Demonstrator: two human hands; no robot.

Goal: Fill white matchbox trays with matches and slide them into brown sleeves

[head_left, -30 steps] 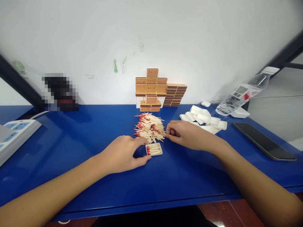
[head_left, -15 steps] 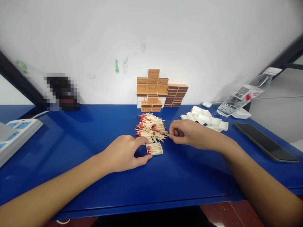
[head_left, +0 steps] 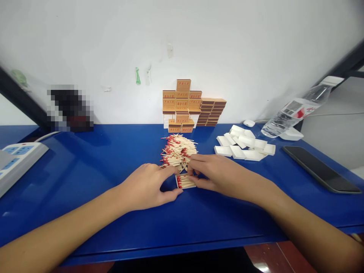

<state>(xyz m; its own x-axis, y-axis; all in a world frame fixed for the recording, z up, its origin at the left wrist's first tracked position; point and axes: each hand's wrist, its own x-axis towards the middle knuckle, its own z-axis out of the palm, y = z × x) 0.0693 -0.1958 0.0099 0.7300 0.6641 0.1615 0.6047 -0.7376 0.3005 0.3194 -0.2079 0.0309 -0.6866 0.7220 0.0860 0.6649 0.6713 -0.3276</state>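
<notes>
A small white matchbox tray (head_left: 186,187) lies on the blue table, partly filled with red-tipped matches side by side. My left hand (head_left: 150,187) steadies its left end, fingertips at the far side and thumb at the near corner. Over the right end of the tray, my right hand (head_left: 212,172) has thumb and fingers pinched on a match, which is mostly hidden by the fingertips. Just behind the tray is a loose heap of matches (head_left: 179,149), most heads towards the left.
Orange matchboxes (head_left: 182,103) stand stacked against the wall, with more (head_left: 212,112) stacked beside them. White trays (head_left: 247,143) lie piled to the right, near a tilted plastic bottle (head_left: 298,110) and a phone (head_left: 321,168). A power strip (head_left: 22,159) is at the far left.
My right hand has moved left and nearer, from the right edge of the match heap to the tray's right end. My left hand keeps its hold on the tray.
</notes>
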